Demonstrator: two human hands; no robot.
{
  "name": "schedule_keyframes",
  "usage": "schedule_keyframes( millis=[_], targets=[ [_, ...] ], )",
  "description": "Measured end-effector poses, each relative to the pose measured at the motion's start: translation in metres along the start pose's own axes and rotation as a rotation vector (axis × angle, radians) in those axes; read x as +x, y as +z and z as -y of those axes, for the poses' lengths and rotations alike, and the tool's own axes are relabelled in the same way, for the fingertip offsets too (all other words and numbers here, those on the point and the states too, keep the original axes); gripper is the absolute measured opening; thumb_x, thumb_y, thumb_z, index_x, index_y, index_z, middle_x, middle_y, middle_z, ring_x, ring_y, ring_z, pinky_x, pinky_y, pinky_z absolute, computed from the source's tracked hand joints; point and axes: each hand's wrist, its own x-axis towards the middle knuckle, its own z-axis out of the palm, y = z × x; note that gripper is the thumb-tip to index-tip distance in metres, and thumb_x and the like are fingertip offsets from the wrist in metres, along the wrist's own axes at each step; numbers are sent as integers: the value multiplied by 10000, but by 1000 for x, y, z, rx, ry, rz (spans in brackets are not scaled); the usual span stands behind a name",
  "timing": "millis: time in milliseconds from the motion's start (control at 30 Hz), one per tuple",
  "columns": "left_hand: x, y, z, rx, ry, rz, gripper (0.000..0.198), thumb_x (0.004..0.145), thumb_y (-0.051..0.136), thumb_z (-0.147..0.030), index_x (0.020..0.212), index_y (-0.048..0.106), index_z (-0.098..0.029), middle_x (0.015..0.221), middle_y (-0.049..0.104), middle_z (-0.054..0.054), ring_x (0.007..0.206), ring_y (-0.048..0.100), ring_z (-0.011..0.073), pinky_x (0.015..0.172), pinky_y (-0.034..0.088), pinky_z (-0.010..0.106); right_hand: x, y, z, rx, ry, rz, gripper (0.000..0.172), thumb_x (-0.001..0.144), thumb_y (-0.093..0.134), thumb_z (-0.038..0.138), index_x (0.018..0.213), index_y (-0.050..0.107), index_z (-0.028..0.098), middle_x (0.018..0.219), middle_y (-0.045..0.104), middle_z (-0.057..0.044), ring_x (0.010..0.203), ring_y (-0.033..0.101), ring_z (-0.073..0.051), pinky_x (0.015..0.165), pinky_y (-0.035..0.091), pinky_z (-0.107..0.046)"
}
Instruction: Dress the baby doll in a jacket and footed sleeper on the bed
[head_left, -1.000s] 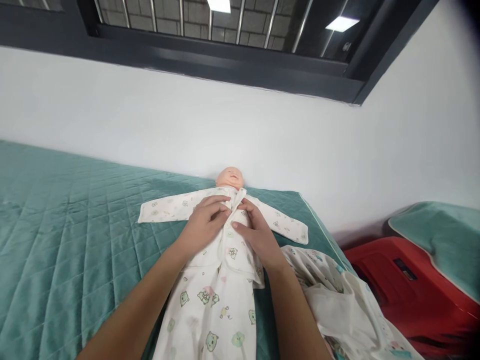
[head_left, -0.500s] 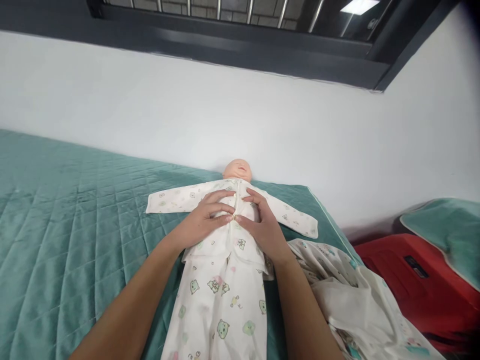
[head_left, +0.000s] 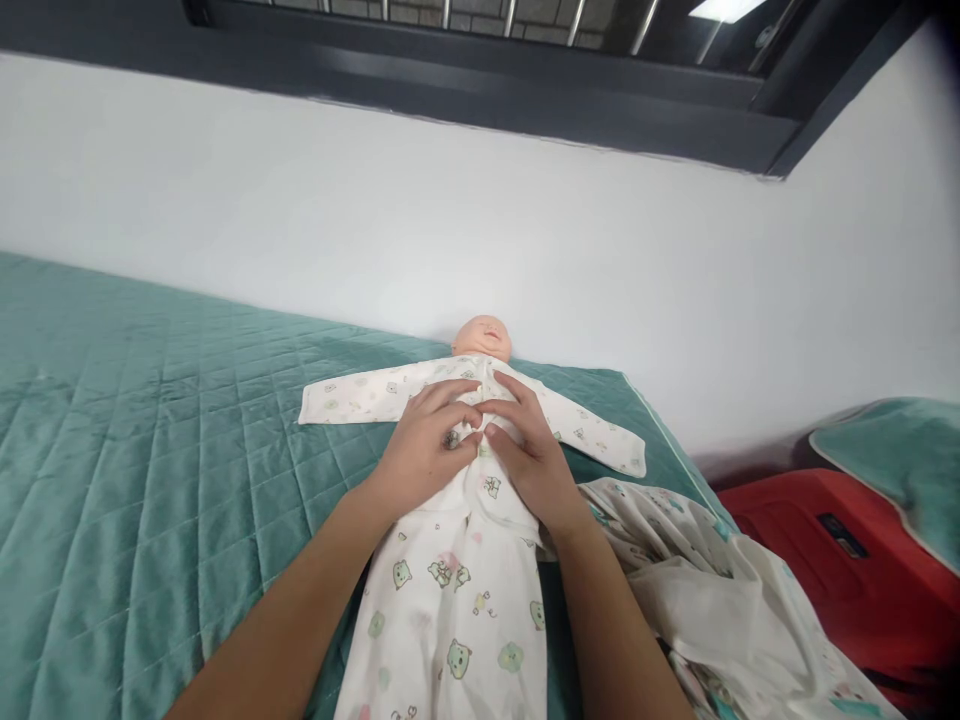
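Note:
A doll (head_left: 482, 338) lies on its back in a white printed top (head_left: 491, 490) and matching trousers (head_left: 457, 620), its sleeves spread to both sides. On the left half of the chest, my left hand (head_left: 433, 440) has its fingers bent, with thumb and index finger near each other at the front opening. Facing it, my right hand (head_left: 531, 450) pinches at the same opening, its fingertips on the cloth. The fingertips of both hands nearly meet there. The small fastening between them is too small to make out.
A green quilted cover (head_left: 187, 400) lies beneath the doll. Crumpled white printed cloth (head_left: 720, 590) is at the right, beside a red case (head_left: 847, 560) with green fabric (head_left: 900, 460) on it. Behind stand a white wall (head_left: 375, 220) and a dark window frame (head_left: 487, 95).
The left thumb has drawn back slightly from the opening, and the right index and thumb have shifted on the cloth. The whole view has moved a little.

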Motion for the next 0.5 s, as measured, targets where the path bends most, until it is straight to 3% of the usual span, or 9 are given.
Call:
schedule_keyframes(
  millis=[167, 267, 400, 500],
  targets=[
    [-1, -11, 2, -115, -98, 118, 160, 865, 553, -198, 955, 658, -280, 1471, 464, -4, 1387, 374, 246, 1110, 381, 460, 0, 0, 3, -1, 33, -30, 98, 899, 580, 294, 962, 654, 279, 1473, 443, -24, 1415, 344, -252, 1190, 228, -469],
    [0, -13, 5, -154, -116, 115, 125, 866, 563, -199, 917, 652, -269, 1465, 472, -8, 1397, 365, 243, 1137, 345, 462, 1, 0, 3, 174, 45, -87, 33, 872, 605, 266, 900, 621, 268, 1445, 482, -14, 1390, 386, -253, 1167, 266, -458],
    [0, -10, 7, -203, -106, 85, 67, 878, 582, -247, 892, 648, -253, 1442, 499, 12, 1375, 395, 242, 1140, 330, 456, 1, -6, -7, 542, 211, -355, 96, 798, 629, 270, 861, 557, 260, 1404, 546, 2, 1278, 521, -275, 1016, 436, -437],
    [1, -9, 11, -347, -142, -22, 67, 881, 586, -282, 872, 625, -229, 1373, 561, 36, 1312, 470, 238, 1118, 358, 433, -6, -18, -29, 443, 361, -556, 196, 801, 585, 366, 966, 579, 259, 1314, 617, -26, 1136, 615, -284, 903, 493, -426]
  ],
)
